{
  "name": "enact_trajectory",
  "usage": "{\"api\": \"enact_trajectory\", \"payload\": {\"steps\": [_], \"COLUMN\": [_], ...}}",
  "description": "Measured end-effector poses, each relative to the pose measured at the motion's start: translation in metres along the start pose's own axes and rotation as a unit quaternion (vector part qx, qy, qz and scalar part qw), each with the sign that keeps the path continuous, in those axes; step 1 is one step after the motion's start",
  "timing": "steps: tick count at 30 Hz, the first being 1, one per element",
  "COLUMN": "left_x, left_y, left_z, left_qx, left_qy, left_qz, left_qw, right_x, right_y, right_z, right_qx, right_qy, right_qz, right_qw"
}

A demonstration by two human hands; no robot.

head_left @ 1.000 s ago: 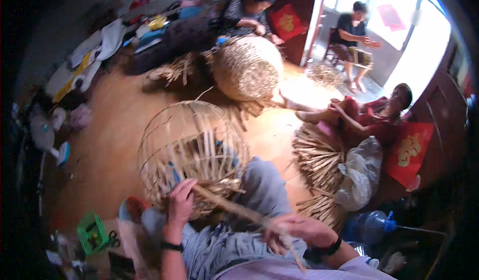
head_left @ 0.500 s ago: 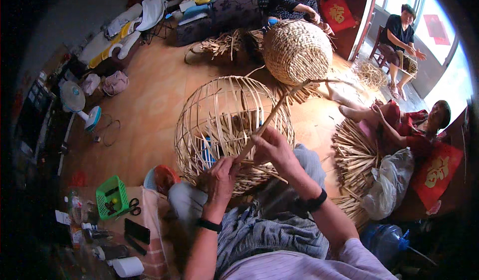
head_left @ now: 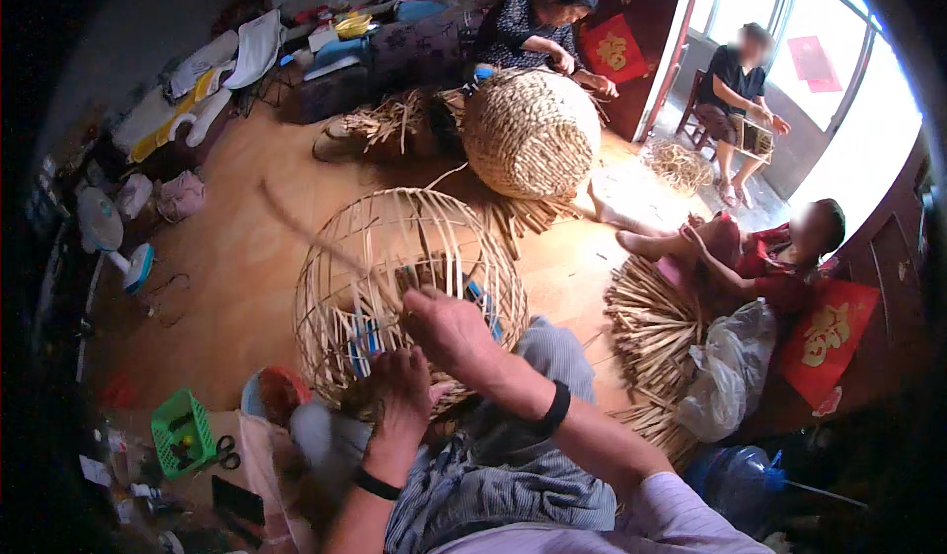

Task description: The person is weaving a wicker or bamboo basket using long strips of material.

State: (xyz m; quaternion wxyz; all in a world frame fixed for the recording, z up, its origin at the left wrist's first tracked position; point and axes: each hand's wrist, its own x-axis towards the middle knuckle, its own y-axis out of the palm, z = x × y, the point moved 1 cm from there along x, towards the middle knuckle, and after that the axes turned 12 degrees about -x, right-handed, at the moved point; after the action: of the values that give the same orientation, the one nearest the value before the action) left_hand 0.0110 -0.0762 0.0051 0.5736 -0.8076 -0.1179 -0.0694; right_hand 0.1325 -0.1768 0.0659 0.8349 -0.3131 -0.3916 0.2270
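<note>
An open-ribbed basket frame (head_left: 314, 288) of pale strips stands before my knees, its lower part more tightly woven. Over its near side, my right hand (head_left: 456, 335) is closed on a long brown plant strip (head_left: 321, 238). The strip slants up to the left across the frame, its far end blurred. Just below and left, my left hand (head_left: 400, 391) has its fingers curled at the basket's near edge; what they grip is hidden. Some blue pieces (head_left: 365, 342) show through the ribs.
A co-worker sits behind a large woven basket (head_left: 533, 132); two other people sit at the right. Bundled dry stalks (head_left: 646, 322) and a white plastic bag (head_left: 728, 376) lie to my right. At left are a green basket (head_left: 182, 434), scissors (head_left: 227, 452) and a fan (head_left: 101, 221).
The strip has swung from pointing up right to pointing up left. My right hand has moved left and down, and my left hand slightly left and lower; the whole view has shifted.
</note>
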Motion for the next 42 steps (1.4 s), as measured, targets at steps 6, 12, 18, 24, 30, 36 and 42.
{"api": "enact_trajectory", "payload": {"steps": [6, 12, 18, 24, 30, 36, 42], "left_x": [0.012, 0.014, 0.011, 0.0, 0.011, 0.011, 0.004], "left_y": [-0.003, 0.014, 0.021, 0.016, 0.005, -0.001, -0.006], "left_z": [-0.002, 0.018, 0.031, 0.034, 0.02, 0.02, 0.032], "left_qx": [-0.069, -0.068, -0.117, -0.099, -0.169, -0.175, -0.223], "left_qy": [0.081, 0.093, 0.057, 0.058, -0.012, 0.034, 0.035], "left_qz": [-0.042, -0.078, -0.026, -0.101, -0.017, -0.024, 0.0], "left_qw": [0.993, 0.99, 0.991, 0.988, 0.985, 0.984, 0.974], "right_x": [-0.036, -0.034, -0.045, -0.071, -0.13, -0.158, -0.116], "right_y": [0.052, 0.059, 0.037, 0.033, -0.009, -0.03, -0.008], "right_z": [-0.04, -0.032, -0.017, -0.021, -0.018, -0.04, -0.027], "right_qx": [-0.193, -0.166, -0.066, 0.089, 0.297, 0.395, 0.123], "right_qy": [-0.03, 0.006, 0.042, 0.135, 0.277, 0.355, 0.162], "right_qz": [0.083, 0.071, 0.054, 0.042, 0.038, 0.086, 0.171], "right_qw": [0.977, 0.984, 0.995, 0.986, 0.913, 0.843, 0.964]}}
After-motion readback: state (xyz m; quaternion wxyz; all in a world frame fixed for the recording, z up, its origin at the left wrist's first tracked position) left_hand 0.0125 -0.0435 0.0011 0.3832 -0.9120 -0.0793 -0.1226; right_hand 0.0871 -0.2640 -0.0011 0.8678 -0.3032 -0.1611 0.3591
